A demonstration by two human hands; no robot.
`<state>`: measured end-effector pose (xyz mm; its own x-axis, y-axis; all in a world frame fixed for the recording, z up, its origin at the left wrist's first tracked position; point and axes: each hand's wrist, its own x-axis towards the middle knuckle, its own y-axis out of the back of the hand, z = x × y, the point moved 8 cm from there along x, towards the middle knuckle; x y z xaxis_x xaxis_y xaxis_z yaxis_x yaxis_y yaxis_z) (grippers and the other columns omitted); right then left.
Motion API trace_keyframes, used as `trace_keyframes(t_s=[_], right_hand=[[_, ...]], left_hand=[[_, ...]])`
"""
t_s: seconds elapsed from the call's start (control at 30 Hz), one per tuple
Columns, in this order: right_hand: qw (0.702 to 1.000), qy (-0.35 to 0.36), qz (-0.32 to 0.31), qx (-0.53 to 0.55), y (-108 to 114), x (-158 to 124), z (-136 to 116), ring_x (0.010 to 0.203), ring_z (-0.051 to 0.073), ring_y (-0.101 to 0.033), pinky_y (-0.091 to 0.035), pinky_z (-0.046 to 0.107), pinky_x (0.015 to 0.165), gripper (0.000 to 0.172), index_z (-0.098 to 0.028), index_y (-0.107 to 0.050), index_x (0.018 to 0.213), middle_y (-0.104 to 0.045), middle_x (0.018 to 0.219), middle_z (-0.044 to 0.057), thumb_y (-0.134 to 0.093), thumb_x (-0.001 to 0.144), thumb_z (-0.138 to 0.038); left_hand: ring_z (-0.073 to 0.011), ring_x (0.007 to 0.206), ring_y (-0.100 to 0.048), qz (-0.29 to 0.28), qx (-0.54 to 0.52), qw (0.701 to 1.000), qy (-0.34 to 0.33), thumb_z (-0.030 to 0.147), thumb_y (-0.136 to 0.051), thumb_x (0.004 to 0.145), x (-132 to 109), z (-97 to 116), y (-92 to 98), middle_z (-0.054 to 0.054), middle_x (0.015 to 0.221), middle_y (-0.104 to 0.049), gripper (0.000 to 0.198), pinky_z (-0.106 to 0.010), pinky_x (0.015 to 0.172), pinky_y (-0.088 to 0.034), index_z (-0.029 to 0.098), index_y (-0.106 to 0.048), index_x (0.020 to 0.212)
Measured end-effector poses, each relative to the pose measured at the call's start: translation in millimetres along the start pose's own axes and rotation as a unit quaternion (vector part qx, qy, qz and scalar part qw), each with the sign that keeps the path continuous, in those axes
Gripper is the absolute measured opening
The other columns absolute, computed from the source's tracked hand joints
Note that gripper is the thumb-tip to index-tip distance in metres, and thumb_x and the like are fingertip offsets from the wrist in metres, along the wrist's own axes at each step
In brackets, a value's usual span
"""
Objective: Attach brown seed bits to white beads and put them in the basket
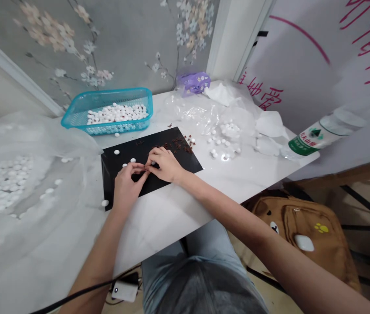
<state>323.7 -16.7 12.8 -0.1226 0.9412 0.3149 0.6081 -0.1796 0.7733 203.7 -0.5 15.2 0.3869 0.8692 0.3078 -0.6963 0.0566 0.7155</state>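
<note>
My left hand (128, 182) and my right hand (163, 165) meet above a black mat (122, 154), their thumbs and index fingers pinched tip to tip. Whatever sits between the fingertips is too small to make out. Several white round pieces (117, 152) lie on the mat left of and behind my fingers. One white piece (153, 163) shows beside my right fingers. Beyond my right hand, small reddish-brown pieces (178, 143) are scattered over the mat's far right part, a few of them off its edge.
A blue plastic basket (106, 93) at the back holds many white pieces. On the left, a translucent sheet (57, 144) carries more. Clear plastic bags (198, 111), white pieces (222, 143) and a water bottle (322, 133) stand to the right. A brown backpack (315, 218) is below the table edge.
</note>
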Motion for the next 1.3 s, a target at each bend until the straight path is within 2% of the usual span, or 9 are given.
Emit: trace_keyframes(t_s=[0.2, 0.37, 0.53, 0.67, 0.83, 1.0, 1.3], right_hand=[[0.999, -0.029, 0.014, 0.038, 1.3, 0.1, 5.3, 0.099, 0.019, -0.047, -0.034, 0.033, 0.082, 0.003, -0.02, -0.059, 0.082, -0.055, 0.105, 0.003, -0.059, 0.081, -0.022], [0.995, -0.048, 0.028, 0.088, 0.3, 2.8, 12.3, 0.093, 0.018, -0.05, -0.037, 0.033, 0.081, 0.009, -0.019, -0.058, 0.081, -0.056, 0.098, 0.003, -0.064, 0.076, -0.023], [0.979, -0.079, 0.096, 0.164, 7.0, 2.8, 23.7, 0.084, 0.016, -0.051, -0.038, 0.031, 0.083, 0.008, -0.019, -0.057, 0.075, -0.058, 0.083, 0.0, -0.065, 0.074, -0.022], [0.972, -0.105, 0.127, 0.17, 12.8, 0.6, 27.7, 0.082, 0.016, -0.052, -0.037, 0.032, 0.085, 0.008, -0.019, -0.057, 0.072, -0.058, 0.08, 0.0, -0.064, 0.072, -0.019], [0.98, -0.099, 0.098, 0.145, 8.8, -1.3, 23.1, 0.088, 0.018, -0.05, -0.037, 0.033, 0.085, 0.016, -0.019, -0.059, 0.078, -0.058, 0.088, 0.001, -0.07, 0.067, -0.024], [0.982, -0.117, 0.064, 0.133, 4.6, -1.1, 25.2, 0.094, 0.018, -0.05, -0.038, 0.032, 0.084, 0.021, -0.02, -0.06, 0.084, -0.058, 0.095, 0.002, -0.07, 0.067, -0.026], [0.995, -0.071, 0.051, 0.046, 5.4, -4.3, 4.0, 0.096, 0.021, -0.049, -0.037, 0.036, 0.084, 0.014, -0.019, -0.059, 0.087, -0.058, 0.099, 0.005, -0.062, 0.074, -0.024]], left_hand=[[-0.018, 0.077, -0.065, 0.006, 0.019, 1.0, -0.016, 0.033, -0.062, 0.075, -0.7, 4.9, 1.2, -0.003, 0.083, -0.069, 0.022, -0.032, 0.079, -0.049, 0.018, -0.057, 0.09], [-0.0178, 0.077, -0.065, 0.01, 0.039, 0.999, -0.022, 0.03, -0.063, 0.074, -1.4, 7.8, 2.0, -0.003, 0.083, -0.069, 0.019, -0.032, 0.079, -0.049, 0.019, -0.058, 0.088], [-0.0182, 0.079, -0.065, 0.008, 0.036, 0.999, -0.011, 0.032, -0.065, 0.074, -1.3, 5.2, 1.3, -0.002, 0.083, -0.07, 0.021, -0.032, 0.08, -0.048, 0.02, -0.057, 0.09], [-0.0179, 0.08, -0.066, 0.002, 0.029, 1.0, -0.002, 0.033, -0.064, 0.074, -1.5, 2.6, -0.3, -0.002, 0.084, -0.07, 0.021, -0.032, 0.08, -0.048, 0.02, -0.057, 0.09], [-0.0184, 0.081, -0.066, 0.001, 0.026, 1.0, -0.004, 0.035, -0.064, 0.075, -1.7, 0.0, -1.3, -0.003, 0.086, -0.069, 0.023, -0.032, 0.081, -0.048, 0.02, -0.057, 0.091], [-0.0191, 0.081, -0.066, -0.004, 0.018, 1.0, 0.006, 0.034, -0.064, 0.074, -2.0, -0.2, -1.6, -0.003, 0.086, -0.069, 0.023, -0.033, 0.08, -0.048, 0.02, -0.057, 0.091], [-0.0183, 0.079, -0.064, 0.002, 0.039, 0.999, -0.015, 0.03, -0.063, 0.074, -2.6, 5.5, 0.6, -0.002, 0.085, -0.068, 0.02, -0.032, 0.079, -0.047, 0.02, -0.058, 0.091]])
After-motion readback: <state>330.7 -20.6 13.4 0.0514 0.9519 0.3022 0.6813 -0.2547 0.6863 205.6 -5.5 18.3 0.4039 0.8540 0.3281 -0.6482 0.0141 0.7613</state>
